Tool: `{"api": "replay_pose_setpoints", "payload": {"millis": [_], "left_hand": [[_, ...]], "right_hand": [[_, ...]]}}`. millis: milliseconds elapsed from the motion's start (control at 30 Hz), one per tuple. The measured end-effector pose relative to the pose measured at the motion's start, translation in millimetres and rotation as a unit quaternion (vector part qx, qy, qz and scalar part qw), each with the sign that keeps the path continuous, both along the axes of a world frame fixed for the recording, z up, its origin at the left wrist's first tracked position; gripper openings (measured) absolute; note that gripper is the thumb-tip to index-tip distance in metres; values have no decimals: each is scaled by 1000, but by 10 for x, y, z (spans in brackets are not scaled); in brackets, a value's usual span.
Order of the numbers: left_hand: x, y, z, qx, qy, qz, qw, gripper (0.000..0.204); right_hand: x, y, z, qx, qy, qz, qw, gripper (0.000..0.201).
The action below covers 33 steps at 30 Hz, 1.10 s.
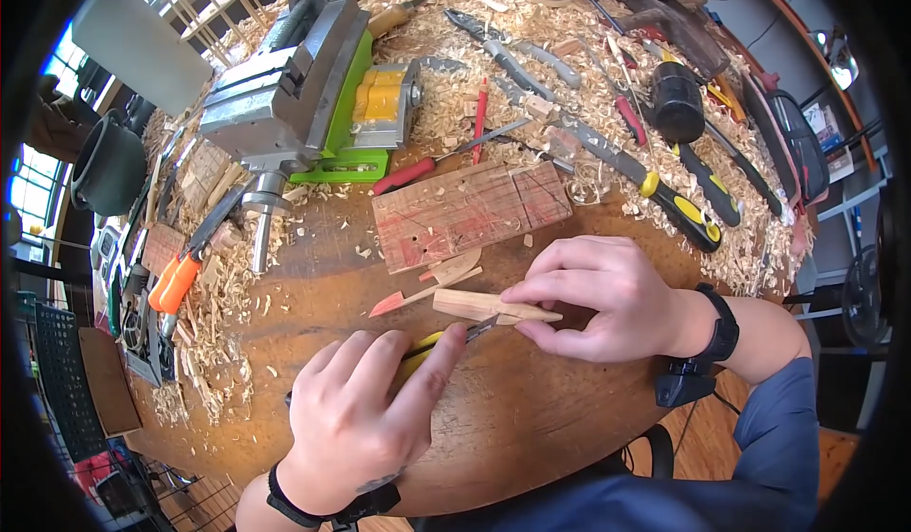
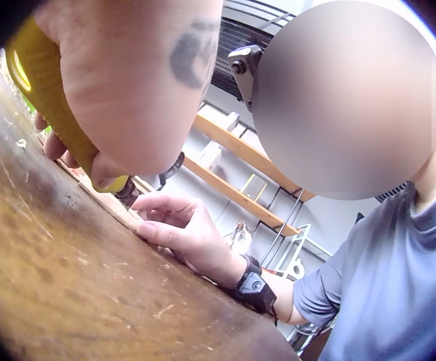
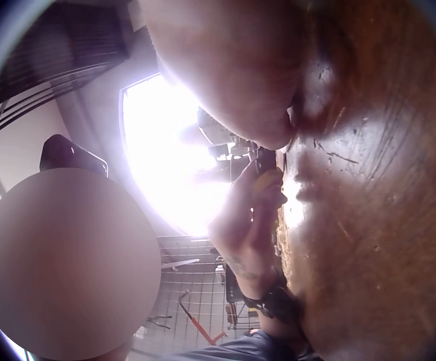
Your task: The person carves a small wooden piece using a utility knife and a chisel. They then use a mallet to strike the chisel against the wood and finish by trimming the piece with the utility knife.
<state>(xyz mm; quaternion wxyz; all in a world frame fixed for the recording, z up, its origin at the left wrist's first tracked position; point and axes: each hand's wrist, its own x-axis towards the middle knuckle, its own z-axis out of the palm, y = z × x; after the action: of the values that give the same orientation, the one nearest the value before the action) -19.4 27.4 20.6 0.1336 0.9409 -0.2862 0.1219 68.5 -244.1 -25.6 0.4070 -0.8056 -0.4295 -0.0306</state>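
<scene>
My left hand (image 1: 356, 418) grips a yellow-handled knife (image 1: 415, 359), its forefinger stretched along the handle. The short blade (image 1: 484, 325) lies against the lower edge of a pale wooden piece (image 1: 465, 302), close to the right fingertips. That piece is blunt at its left end and tapers to a point at the right. Thumb and fingers of my right hand (image 1: 607, 295) pinch it near the tapered end, low over the table (image 1: 531, 428). From the left wrist view, the yellow handle (image 2: 49, 90) sits in the left palm, and the right hand (image 2: 184, 233) is just beyond the blade.
Beyond the hands lies a red-marked board (image 1: 465, 214), with thin offcuts (image 1: 455, 268) before it. A metal vise (image 1: 275, 105) stands back left. Orange-handled pliers (image 1: 176, 285), a black mallet (image 1: 677, 105), yellow-black handled tools (image 1: 683, 211) and wood shavings (image 1: 213, 361) surround the work area.
</scene>
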Motion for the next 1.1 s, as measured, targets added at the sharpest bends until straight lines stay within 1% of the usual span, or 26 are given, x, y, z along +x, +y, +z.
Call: {"api": "replay_pose_setpoints", "payload": {"millis": [67, 133, 433, 567, 633, 867, 933, 1100], "left_hand": [[8, 5, -34, 3, -2, 2, 1000, 55], [35, 15, -100, -9, -35, -18, 999, 59], [69, 46, -33, 5, -27, -52, 998, 56], [54, 15, -8, -8, -31, -48, 998, 55], [35, 5, 26, -13, -10, -16, 1000, 51], [36, 13, 4, 1, -6, -16, 1000, 52], [58, 28, -54, 2, -44, -32, 999, 59], [69, 36, -42, 3, -38, -46, 998, 57]], "right_hand": [[0, 1, -12, 4, 0, 1, 1000, 29], [-3, -1, -15, 3, -1, 1, 1000, 29], [9, -4, -26, 7, -26, 12, 1000, 31], [13, -7, -43, 15, -31, 12, 999, 34], [8, -8, -27, 11, -30, 11, 999, 32], [12, -5, -3, 20, -36, 28, 999, 30], [13, 0, -13, 26, -38, 31, 998, 30], [9, 7, -12, 27, -33, 40, 998, 28]]}}
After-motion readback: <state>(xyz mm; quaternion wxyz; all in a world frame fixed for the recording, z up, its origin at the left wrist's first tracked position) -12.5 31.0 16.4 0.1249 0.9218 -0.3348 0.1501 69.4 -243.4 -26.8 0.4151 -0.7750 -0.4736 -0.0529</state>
